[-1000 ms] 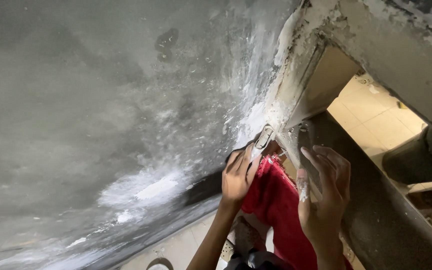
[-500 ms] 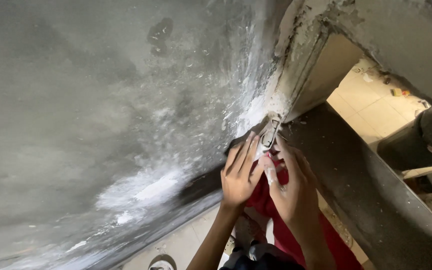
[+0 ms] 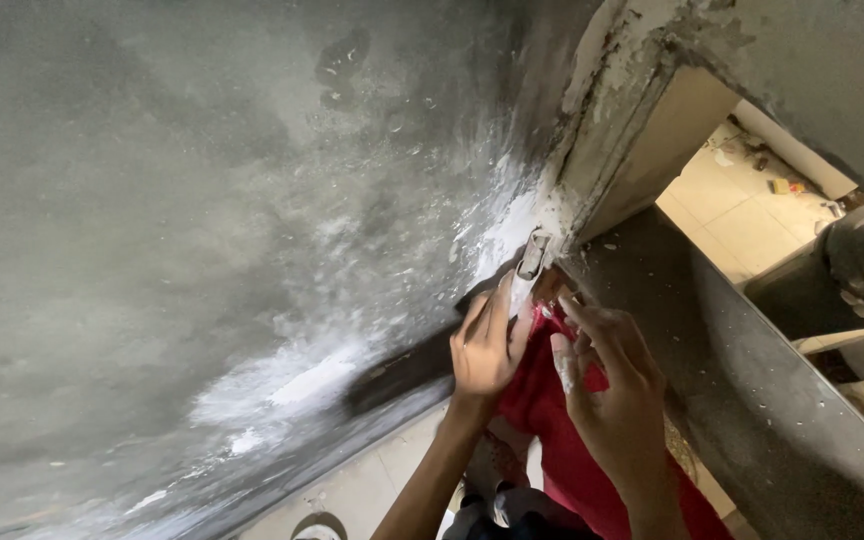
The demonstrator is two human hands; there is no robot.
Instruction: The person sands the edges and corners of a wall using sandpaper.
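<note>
Putty knife (image 3: 530, 268) is sitting low on the grey wall (image 3: 152, 200), its narrow metal blade pressing against the corner where white filler (image 3: 512, 225) is smeared beside the door frame (image 3: 602, 130). Left hand (image 3: 487, 345) is gripping the handle, fingers pressed together and curled around it, thumb side hidden. Right hand (image 3: 607, 390) is hovering just beside, fingers loosely spread and dusted white, touching nothing that can be made out. Judgement: tool is looking light and stiff, blade thin enough to flex slightly; wet filler is likely making the blade slippery, so the handle is the sound place to hold. Red cloth (image 3: 552, 420) is hanging below both hands. Dark baseboard strip (image 3: 402, 370) is running along the wall foot; the frame edge is crowding the blade on the right.
</note>
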